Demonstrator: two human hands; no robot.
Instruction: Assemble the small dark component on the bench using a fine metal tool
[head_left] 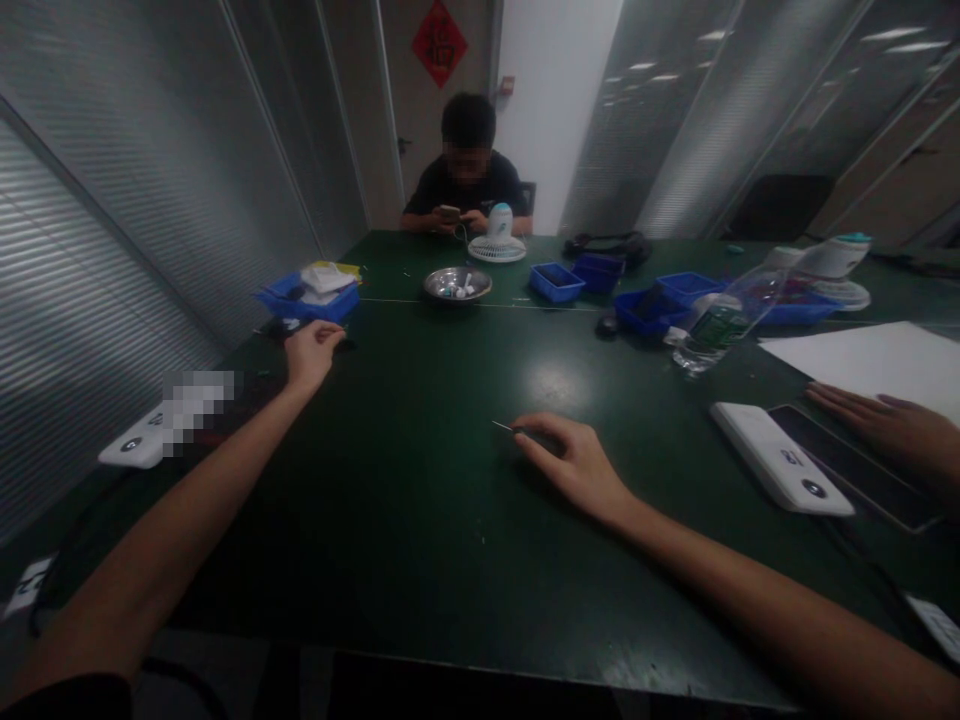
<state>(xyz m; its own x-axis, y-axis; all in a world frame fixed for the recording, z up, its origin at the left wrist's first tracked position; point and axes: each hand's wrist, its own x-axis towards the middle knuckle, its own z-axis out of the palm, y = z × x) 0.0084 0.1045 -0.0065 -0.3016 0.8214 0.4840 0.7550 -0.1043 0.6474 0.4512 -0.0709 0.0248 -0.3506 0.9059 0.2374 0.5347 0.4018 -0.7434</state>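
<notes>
My right hand (574,465) rests low over the middle of the dark green table (420,520). Its thumb and forefinger pinch a thin metal rod (502,426) that points left; a dark part shows at the fingertips, and its kind is unclear. On the far left, my left hand (309,352) is closed in a pinch in front of a blue basket (319,305). A small dark thing shows by its fingertips, too dim to name. White crumpled tissue (328,280) and something yellow lie in that basket.
A steel bowl (457,286) holds small white pieces. Beyond it stand a small fan (498,240) and a seated person (469,180) with a phone. Blue trays (556,283), a tilted bottle (712,330), a white power bank (780,460) and another person's hand (892,425) are rightward.
</notes>
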